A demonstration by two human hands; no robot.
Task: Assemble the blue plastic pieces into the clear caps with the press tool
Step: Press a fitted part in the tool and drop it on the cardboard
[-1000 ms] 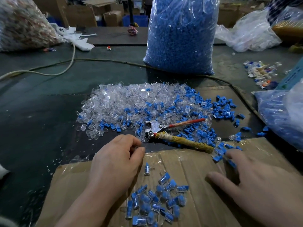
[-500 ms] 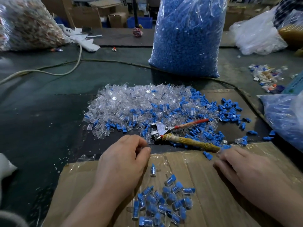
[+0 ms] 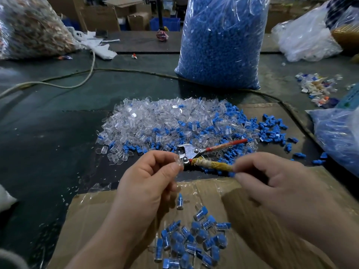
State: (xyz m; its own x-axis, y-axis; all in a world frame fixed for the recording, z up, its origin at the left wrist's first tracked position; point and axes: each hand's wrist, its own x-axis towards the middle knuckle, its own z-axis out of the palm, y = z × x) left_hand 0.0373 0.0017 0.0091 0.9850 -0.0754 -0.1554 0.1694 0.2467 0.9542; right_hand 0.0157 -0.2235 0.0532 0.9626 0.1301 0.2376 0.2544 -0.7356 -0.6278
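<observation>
Left hand (image 3: 147, 183) at frame centre, grip pinching clear cap (image 3: 178, 161); right hand (image 3: 272, 183) pinching blue piece (image 3: 231, 174) just right; press tool (image 3: 202, 154) behind on surface (image 3: 48, 142), amid loose parts.

Two hands in view: left hand (image 3: 147, 183), right hand (image 3: 275, 187). One clear cap (image 3: 178, 162) in left grip; one blue piece (image 3: 231, 174) in right grip. One press tool (image 3: 206, 155) on surface. One mixed pile of clear caps (image 3: 155, 119) and blue pieces (image 3: 272, 129), too many to count. Roughly two dozen assembled pieces (image 3: 194, 241) on one cardboard sheet (image 3: 262, 239). One tall bag of blue pieces (image 3: 219, 41). Two cables (image 3: 85, 78).
</observation>
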